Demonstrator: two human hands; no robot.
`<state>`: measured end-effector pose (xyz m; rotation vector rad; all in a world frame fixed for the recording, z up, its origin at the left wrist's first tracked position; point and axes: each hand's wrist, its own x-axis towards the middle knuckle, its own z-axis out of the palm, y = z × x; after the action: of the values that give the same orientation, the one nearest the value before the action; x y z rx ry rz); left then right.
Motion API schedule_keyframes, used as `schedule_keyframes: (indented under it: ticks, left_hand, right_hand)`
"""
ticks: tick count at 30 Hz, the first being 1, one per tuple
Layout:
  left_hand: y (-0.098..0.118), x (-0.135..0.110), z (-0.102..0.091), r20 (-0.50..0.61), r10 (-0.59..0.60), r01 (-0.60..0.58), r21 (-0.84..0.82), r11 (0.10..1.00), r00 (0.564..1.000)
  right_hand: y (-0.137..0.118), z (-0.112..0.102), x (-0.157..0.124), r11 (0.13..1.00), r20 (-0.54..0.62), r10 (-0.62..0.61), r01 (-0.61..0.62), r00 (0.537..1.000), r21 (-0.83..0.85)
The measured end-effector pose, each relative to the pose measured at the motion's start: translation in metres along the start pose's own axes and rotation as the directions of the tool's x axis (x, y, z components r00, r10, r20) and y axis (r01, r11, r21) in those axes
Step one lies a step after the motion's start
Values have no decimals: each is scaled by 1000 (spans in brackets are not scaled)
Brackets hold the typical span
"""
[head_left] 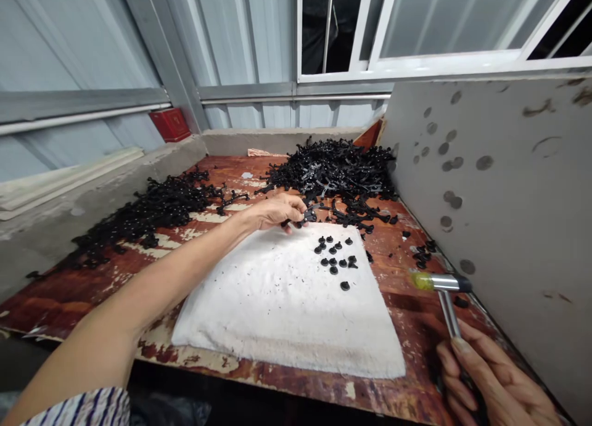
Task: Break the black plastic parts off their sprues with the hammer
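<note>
My right hand (493, 373) grips a small mallet (448, 299) by its handle at the lower right; the metal head has one yellow face and one black face. Over the far edge of a white cloth (277, 309), my left hand (283, 210) is closed, pinching a black moulded piece (309, 216) between thumb and fingers. How much of that piece lies under the fingers is hidden. Several small black round parts with short stems (333, 261) lie scattered on the cloth's right half, nearer me than my left hand.
A large heap of black moulded pieces (337, 167) lies at the back of the worn red-brown table (393, 327), and another heap (152, 213) at the left. A spotted grey panel (509, 185) stands along the right edge. A red box (170, 125) sits on the back-left ledge.
</note>
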<state>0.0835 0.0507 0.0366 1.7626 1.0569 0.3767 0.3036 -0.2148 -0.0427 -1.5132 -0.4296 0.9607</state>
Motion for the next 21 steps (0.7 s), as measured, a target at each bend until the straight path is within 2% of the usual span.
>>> schedule_keyframes:
  ticks: [1, 3, 6, 9, 13, 16, 19, 21]
  left_hand:
    - [-1, -10, 5, 64, -36, 44, -132, 990, 997]
    - [-3, -27, 16, 157, -76, 119, -288, 950, 985]
    - [-9, -45, 27, 242, -80, 174, -399, 900, 967]
    - [-13, -55, 31, 278, -95, 209, -419, 884, 956]
    - [-12, -62, 34, 231, -134, 208, -339, 917, 964]
    - [-12, -63, 40, 153, -108, 145, -255, 956, 982]
    - [-13, -62, 45, 62, -64, 80, -304, 949, 996]
    - [-14, -61, 47, 29, -87, 91, -379, 921, 996]
  right_hand:
    - [-1, 1, 0, 1000, -6, -3, 3, 1000, 0]
    - [-2, 2, -1, 1000, -4, -24, 24, 1000, 3]
    - [-2, 1, -1, 997, 47, -79, 78, 996, 26]
    - [-1, -1, -3, 993, 104, -111, 107, 988, 43]
    - [-1, -3, -4, 990, 106, -139, 134, 985, 48]
    - [-1, -3, -4, 987, 112, -154, 149, 982, 54]
    - [-1, -4, -4, 988, 123, -151, 145, 981, 55]
    - [-1, -4, -4, 988, 123, -151, 145, 981, 55]
